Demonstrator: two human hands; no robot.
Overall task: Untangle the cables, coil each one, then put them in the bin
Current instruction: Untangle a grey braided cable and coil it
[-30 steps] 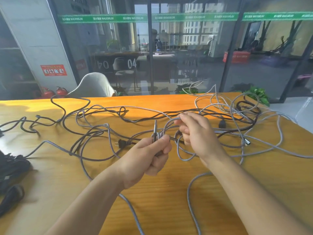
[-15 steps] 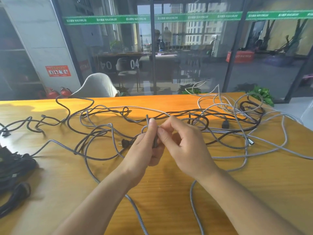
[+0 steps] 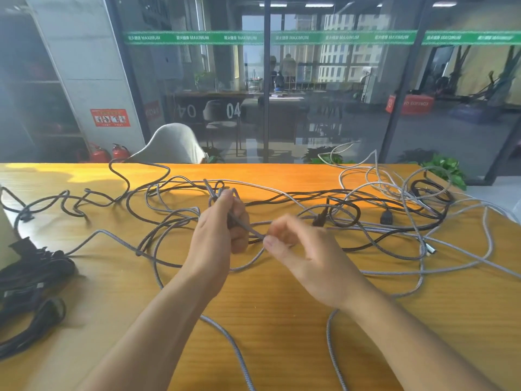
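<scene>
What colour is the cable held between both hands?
Grey, with a braided weave: the cable, clearest in the head view.

"MAXIMUM" on green strip (image 3: 282, 37), "04" on glass (image 3: 233, 110)

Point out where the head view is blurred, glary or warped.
Head view: the right hand is smeared by motion blur, while the left hand gripping the grey braided cable is sharper; bright sunlight washes out the table at far left; the wide-angle lens bows the table's far edge and tilts the window frames; reflections veil the glass wall.
</scene>
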